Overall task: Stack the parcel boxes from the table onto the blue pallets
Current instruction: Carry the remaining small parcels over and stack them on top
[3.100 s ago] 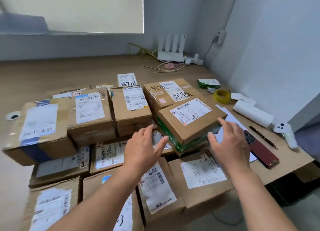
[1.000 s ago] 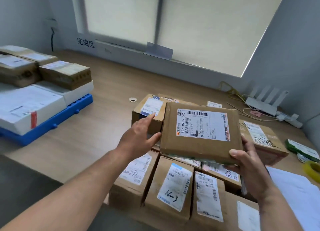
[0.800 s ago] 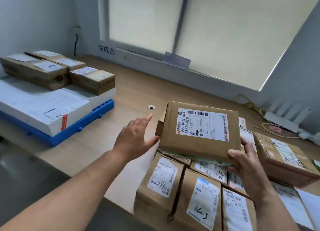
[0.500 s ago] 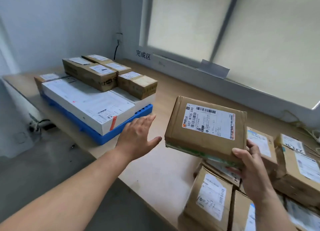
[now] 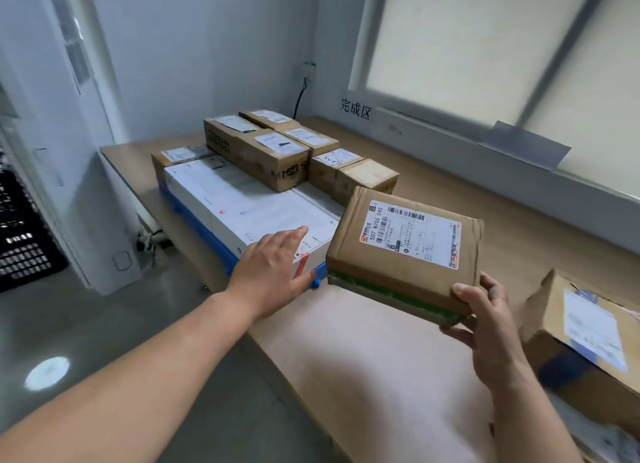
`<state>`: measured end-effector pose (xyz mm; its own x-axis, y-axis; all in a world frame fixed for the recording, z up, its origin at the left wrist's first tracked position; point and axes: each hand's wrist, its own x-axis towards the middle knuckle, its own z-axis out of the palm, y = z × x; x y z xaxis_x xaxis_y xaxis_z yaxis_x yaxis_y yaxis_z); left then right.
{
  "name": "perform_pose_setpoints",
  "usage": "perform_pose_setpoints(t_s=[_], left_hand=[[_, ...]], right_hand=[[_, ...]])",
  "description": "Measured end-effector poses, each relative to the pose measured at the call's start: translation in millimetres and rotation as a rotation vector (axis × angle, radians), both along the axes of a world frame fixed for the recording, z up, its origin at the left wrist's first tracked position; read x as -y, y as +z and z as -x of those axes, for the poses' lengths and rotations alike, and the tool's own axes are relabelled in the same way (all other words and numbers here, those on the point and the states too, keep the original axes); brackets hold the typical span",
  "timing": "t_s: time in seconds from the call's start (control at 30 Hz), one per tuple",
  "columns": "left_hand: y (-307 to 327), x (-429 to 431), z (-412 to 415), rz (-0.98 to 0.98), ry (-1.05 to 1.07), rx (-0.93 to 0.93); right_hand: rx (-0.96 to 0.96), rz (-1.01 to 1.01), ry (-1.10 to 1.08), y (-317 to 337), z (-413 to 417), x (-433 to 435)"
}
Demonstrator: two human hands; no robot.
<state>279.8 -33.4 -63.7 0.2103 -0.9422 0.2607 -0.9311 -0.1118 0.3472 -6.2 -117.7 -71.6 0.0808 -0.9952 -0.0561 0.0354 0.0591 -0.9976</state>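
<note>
The right hand (image 5: 485,327) grips the near right corner of a brown parcel box (image 5: 405,251): the thumb lies on the top edge and the fingers (image 5: 453,332) curl underneath. The box is in the air above the pale wooden bench (image 5: 363,376), just right of the blue pallet's near corner. Its long axis runs left to right across the view. The white label faces up, and the top tips slightly toward the person. A band of green tape runs along the near side face.

The left hand (image 5: 270,272) holds nothing. It is palm down, with the fingers (image 5: 291,235) straight and close together. It reaches over the near corner of a flat white box (image 5: 249,213); whether it touches the box cannot be told.

The white box lies on the blue pallet (image 5: 211,234). On it sit a long brown carton (image 5: 256,150) and smaller brown cartons (image 5: 349,175). Another labelled carton (image 5: 581,341) rests on the bench at the right edge.

A grey floor (image 5: 104,324) lies to the left, with a black crate (image 5: 20,234) beside it. Behind the bench are a window blind (image 5: 485,64), a wall sign (image 5: 355,109) and a socket (image 5: 307,71) with a cable.
</note>
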Motion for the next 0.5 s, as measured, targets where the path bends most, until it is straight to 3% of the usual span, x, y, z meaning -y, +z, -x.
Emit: perform_pose_setpoints(t_s=[0.5], left_hand=[[11.2, 94.0, -122.2, -0.051, 0.013, 0.123]], right_hand=[[0.092, -0.088, 0.006, -15.7, -138.7, 100.2]])
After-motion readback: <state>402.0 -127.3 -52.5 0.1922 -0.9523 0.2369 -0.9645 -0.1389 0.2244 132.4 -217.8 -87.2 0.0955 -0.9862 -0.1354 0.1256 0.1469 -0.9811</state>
